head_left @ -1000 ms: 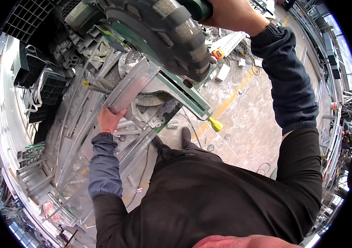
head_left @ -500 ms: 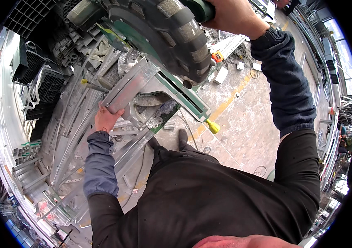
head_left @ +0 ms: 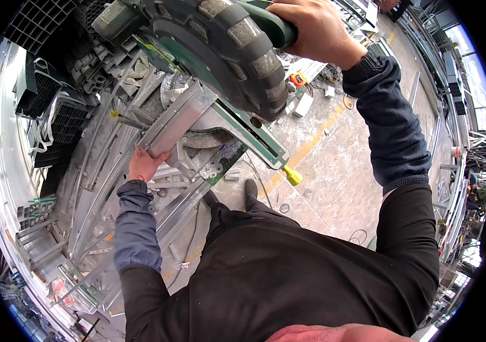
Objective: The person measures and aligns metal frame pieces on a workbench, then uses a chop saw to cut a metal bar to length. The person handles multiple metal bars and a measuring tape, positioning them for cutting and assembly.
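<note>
Right hand (head_left: 311, 25) wrapped around the green mitre saw (head_left: 220, 51) handle, left hand (head_left: 143, 165) pinning aluminium profile (head_left: 177, 122) on the saw bed; press flat, fingers clear of blade line.

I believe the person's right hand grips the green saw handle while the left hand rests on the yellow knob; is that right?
Not quite. The head view shows the right hand gripping the green saw handle, but the left hand rests on the end of the flat aluminium profile on the saw table, not on the yellow knob.
</note>
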Demonstrator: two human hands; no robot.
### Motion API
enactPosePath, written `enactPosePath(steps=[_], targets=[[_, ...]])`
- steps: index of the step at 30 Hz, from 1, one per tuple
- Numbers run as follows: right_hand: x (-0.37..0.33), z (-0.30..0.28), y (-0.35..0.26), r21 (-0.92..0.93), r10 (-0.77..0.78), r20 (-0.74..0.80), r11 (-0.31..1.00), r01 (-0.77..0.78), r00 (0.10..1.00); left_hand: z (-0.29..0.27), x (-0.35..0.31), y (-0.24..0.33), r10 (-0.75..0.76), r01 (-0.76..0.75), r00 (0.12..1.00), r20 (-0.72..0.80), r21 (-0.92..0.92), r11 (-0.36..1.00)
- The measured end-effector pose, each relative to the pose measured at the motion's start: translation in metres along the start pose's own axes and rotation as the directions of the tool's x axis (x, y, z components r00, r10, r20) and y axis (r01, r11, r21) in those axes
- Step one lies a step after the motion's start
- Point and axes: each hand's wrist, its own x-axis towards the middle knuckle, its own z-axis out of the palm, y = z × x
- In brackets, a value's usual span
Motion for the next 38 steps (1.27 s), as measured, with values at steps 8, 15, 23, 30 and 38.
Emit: enactPosePath(steps=[8,15,23,30,38], targets=[[-0.005,0.006,0.001,-0.049,0.026,0.007,0.998,-0.026,1.0,-0.02,-0.008,0.014,0.008,-0.006,0.998,0.064,-0.023,1.0],[-0.005,0.004,0.003,-0.049,0.011,0.008,0.999,-0.011,1.0,-0.002,-0.012,0.01,0.036,-0.046,0.988,-0.149,-0.062,0.997],[0.006,-0.008,-0.007,0.095,0.045,0.02,0.994,-0.047,0.999,-0.003,-0.011,0.013,0.016,-0.033,0.992,-0.123,-0.133,0.991],[0.002,-0.009,-0.006,0.088,0.05,0.028,0.995,-0.053,0.998,-0.02,-0.008,0.016,-0.029,0.031,0.998,0.053,-0.043,0.999],[0.004,-0.008,-0.006,0.057,0.058,0.052,0.997,-0.061,0.997,-0.005,-0.001,0.005,-0.054,0.053,0.999,-0.001,-0.178,0.983]])
